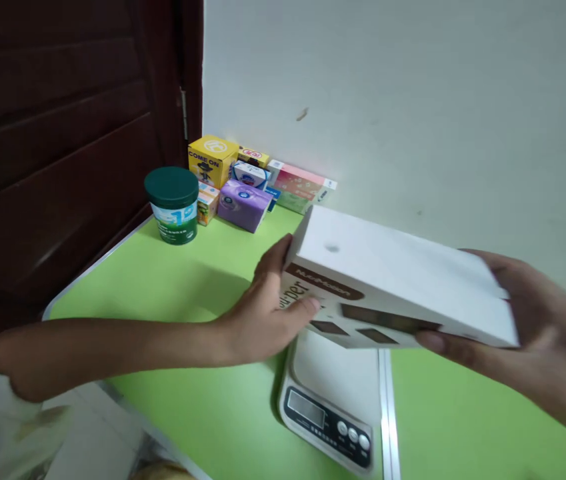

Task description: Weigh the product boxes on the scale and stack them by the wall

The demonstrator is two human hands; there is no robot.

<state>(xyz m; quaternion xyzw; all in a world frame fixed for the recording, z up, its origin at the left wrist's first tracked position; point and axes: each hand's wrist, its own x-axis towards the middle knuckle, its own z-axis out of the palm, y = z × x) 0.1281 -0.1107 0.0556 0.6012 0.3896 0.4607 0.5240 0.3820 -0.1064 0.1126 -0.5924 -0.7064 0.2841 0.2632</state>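
A white cardboard box (pixel 393 260) with brown NutriMotion lettering is held up in the air between both hands, tilted down to the right. My left hand (pixel 277 303) grips its left end, thumb on the printed face. At the right end my right hand (pixel 527 320) wraps round the box, thumb along the lower edge and fingers partly hidden behind it. Directly below lies a white digital kitchen scale (pixel 333 407) with a small display and round buttons; the box covers the back of its plate from view.
On the green table (pixel 203 393) stands a green-lidded tub (pixel 171 205). Beside it, against the wall, are a yellow box (pixel 211 162), a purple tissue pack (pixel 244 204), a pink-and-green box (pixel 300 187) and several smaller packages. A dark red door (pixel 63 133) borders the left.
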